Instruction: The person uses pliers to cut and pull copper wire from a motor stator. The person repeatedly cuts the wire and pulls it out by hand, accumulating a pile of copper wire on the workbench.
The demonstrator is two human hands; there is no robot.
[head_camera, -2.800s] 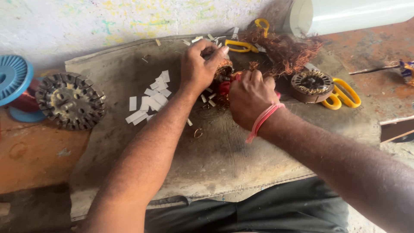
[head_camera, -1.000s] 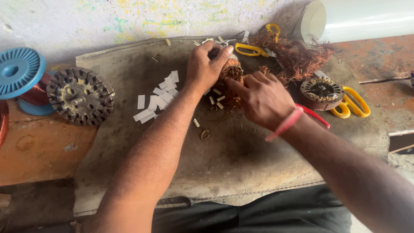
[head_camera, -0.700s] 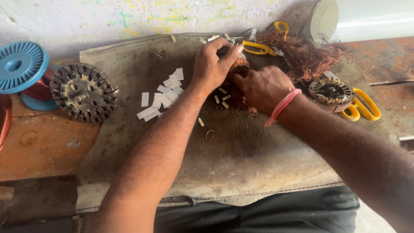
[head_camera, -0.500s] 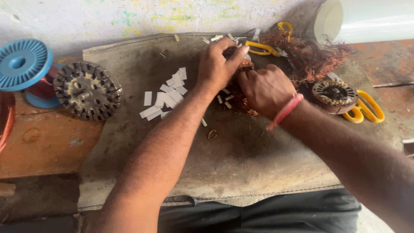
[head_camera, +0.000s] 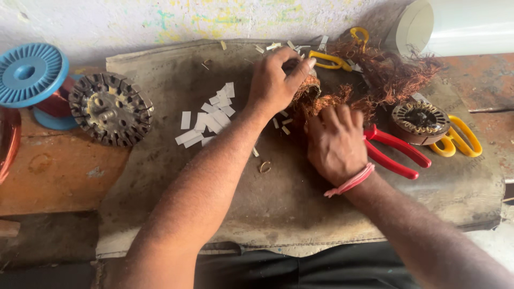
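1. The left hand (head_camera: 276, 83) is being kept curled round a small wound stator (head_camera: 306, 88) at the far middle of the mat (head_camera: 300, 198) — fingers and thumb closed on its top and side, pinning it in place.
2. The right hand (head_camera: 336, 142) is being closed into a loose fist on a tuft of copper wire (head_camera: 326, 101) coming off that stator; the fingertips are hidden in the strands, so exactly how much is pinched cannot be told.
3. Judged from this, the wire is being pulled free: the stator is best held hard down while the strands are drawn straight toward the body, not sideways, so that they do not snag.
4. Red-handled pliers (head_camera: 393, 152) are lying just beside the right hand, handles pointing right.
5. A tangle of stripped copper (head_camera: 393, 75) is piled behind, with yellow scissors (head_camera: 326, 59) at its left edge; a second small stator (head_camera: 420, 120) and more yellow scissors (head_camera: 455, 142) are lying further right.
6. White paper slips (head_camera: 206, 120) are scattered left of the left wrist; a large bare stator core (head_camera: 111, 108) and a blue spool (head_camera: 32, 75) are lying well apart on the left.
7. Open room — the near half of the mat is giving space for the pull; the far side is crowded, with the wall close behind.
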